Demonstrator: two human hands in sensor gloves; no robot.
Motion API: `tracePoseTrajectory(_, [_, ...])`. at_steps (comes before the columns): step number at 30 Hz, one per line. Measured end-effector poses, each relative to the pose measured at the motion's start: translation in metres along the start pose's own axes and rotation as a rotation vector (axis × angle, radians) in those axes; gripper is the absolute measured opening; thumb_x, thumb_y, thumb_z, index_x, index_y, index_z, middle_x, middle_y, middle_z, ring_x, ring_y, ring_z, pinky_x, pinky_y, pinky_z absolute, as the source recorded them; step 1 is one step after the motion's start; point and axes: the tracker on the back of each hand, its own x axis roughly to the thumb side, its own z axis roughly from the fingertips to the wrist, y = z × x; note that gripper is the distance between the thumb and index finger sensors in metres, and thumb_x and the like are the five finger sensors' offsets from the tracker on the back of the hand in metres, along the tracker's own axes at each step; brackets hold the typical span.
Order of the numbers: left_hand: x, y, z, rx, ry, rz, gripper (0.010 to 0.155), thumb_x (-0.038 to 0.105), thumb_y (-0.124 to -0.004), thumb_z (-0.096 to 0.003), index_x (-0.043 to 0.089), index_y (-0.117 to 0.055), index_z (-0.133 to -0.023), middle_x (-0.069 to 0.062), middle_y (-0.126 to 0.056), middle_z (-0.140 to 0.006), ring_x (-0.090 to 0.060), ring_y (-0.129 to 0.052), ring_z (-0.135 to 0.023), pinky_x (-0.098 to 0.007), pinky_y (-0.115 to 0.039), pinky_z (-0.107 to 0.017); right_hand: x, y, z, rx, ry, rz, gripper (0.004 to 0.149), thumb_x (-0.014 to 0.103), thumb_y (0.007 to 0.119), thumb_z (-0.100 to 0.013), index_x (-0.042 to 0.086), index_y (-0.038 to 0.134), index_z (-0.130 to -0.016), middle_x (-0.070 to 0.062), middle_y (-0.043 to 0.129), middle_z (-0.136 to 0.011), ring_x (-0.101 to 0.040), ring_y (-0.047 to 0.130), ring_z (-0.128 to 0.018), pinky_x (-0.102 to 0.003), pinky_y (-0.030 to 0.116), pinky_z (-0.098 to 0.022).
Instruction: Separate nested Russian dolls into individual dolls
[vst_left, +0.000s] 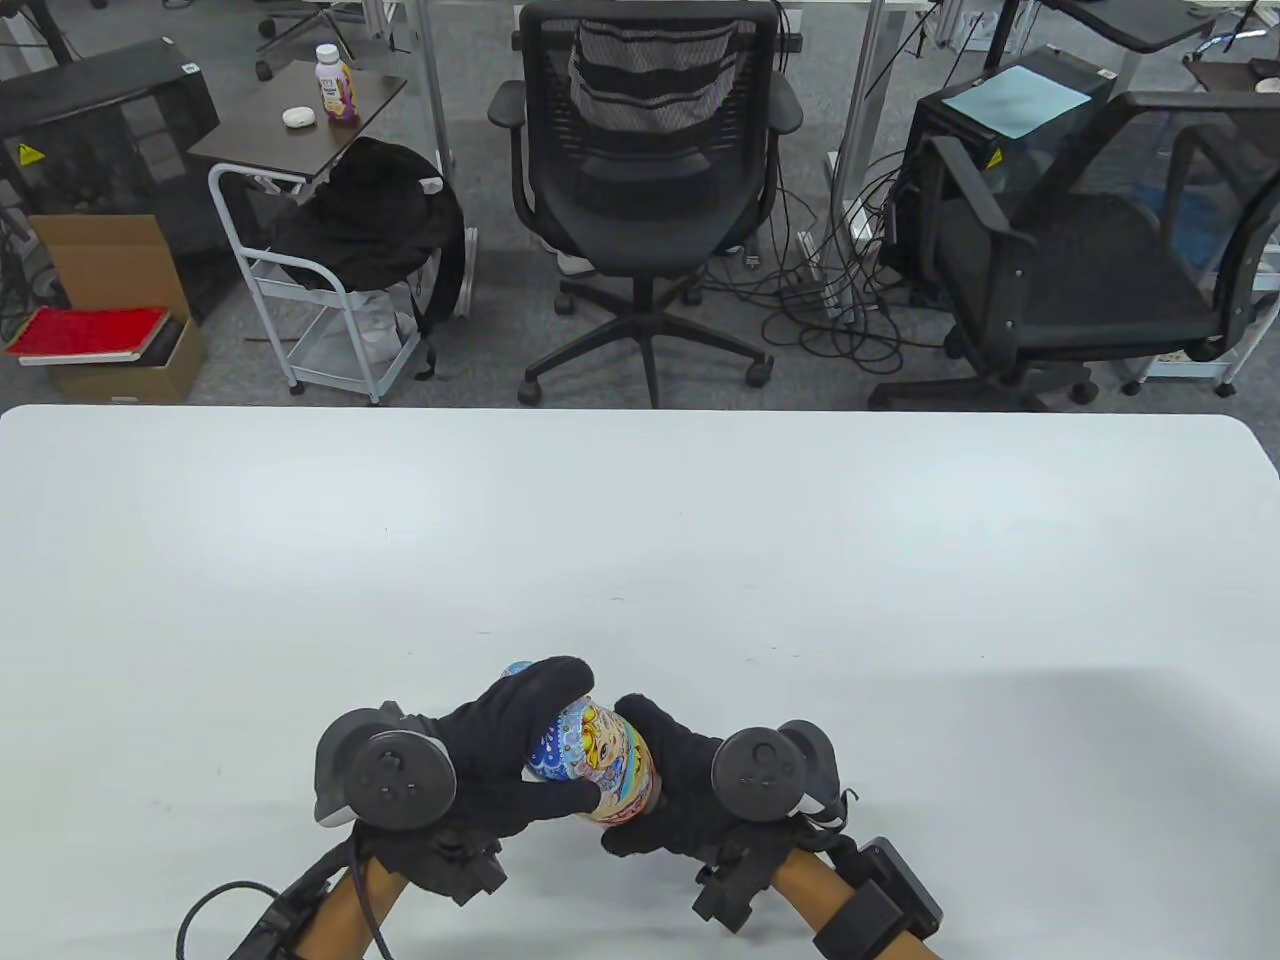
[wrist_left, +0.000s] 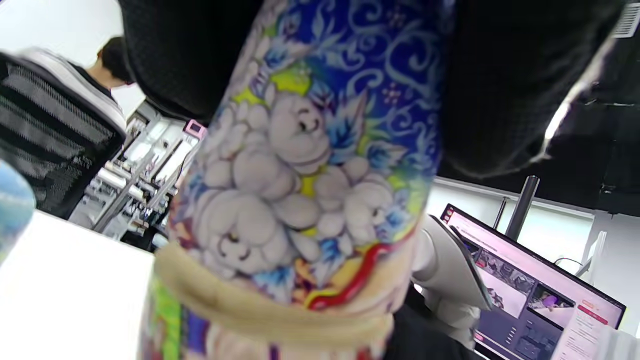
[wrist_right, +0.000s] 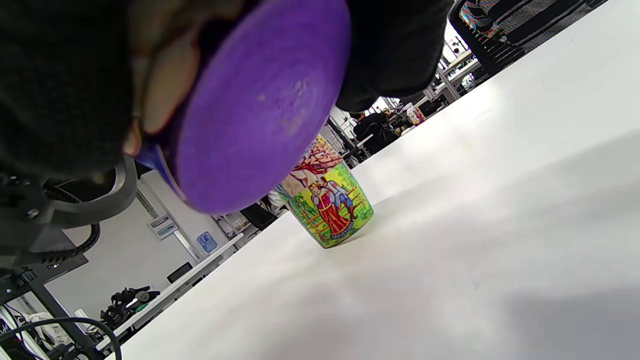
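While both hands grip the doll (vst_left: 598, 760) near the worktop's (vst_left: 640, 560) front edge, left hand (vst_left: 505, 760) on top half, right hand (vst_left: 670, 800) on base (seam between), pull apart along its sideways axis.

A doll (vst_left: 590, 760) is held above the table (vst_left: 640, 560) at the frame's bottom centre, gripped between the left hand (vst_left: 500, 750) on its left and the right hand (vst_left: 670, 790) on its right. A doll half (wrist_right: 330, 205) stands on the table in the right wrist view.
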Motion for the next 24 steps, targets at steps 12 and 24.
tracePoseTrajectory(12, [-0.001, -0.004, -0.001, -0.036, -0.005, 0.039, 0.091, 0.058, -0.087, -0.0487, 0.015, -0.042, -0.114, -0.022, -0.058, -0.113, -0.045, -0.080, -0.091, -0.049, -0.076, -0.067, -0.001, -0.002, 0.001, -0.002, -0.009, -0.030, 0.115, 0.060, 0.099, -0.022, 0.006, 0.043, -0.107, -0.019, 0.076, -0.102, -0.036, 0.086, -0.090, -0.047, 0.078, -0.068])
tracePoseTrajectory(24, [-0.005, 0.009, 0.002, 0.054, -0.012, 0.107, 0.090, 0.059, -0.090, -0.0475, 0.012, -0.049, -0.113, -0.023, -0.065, -0.110, -0.045, -0.086, -0.085, -0.048, -0.081, -0.062, 0.006, -0.001, -0.002, 0.026, -0.027, -0.116, 0.116, 0.061, 0.096, -0.026, 0.006, 0.036, -0.109, -0.019, 0.071, -0.105, -0.037, 0.080, -0.095, -0.047, 0.074, -0.071])
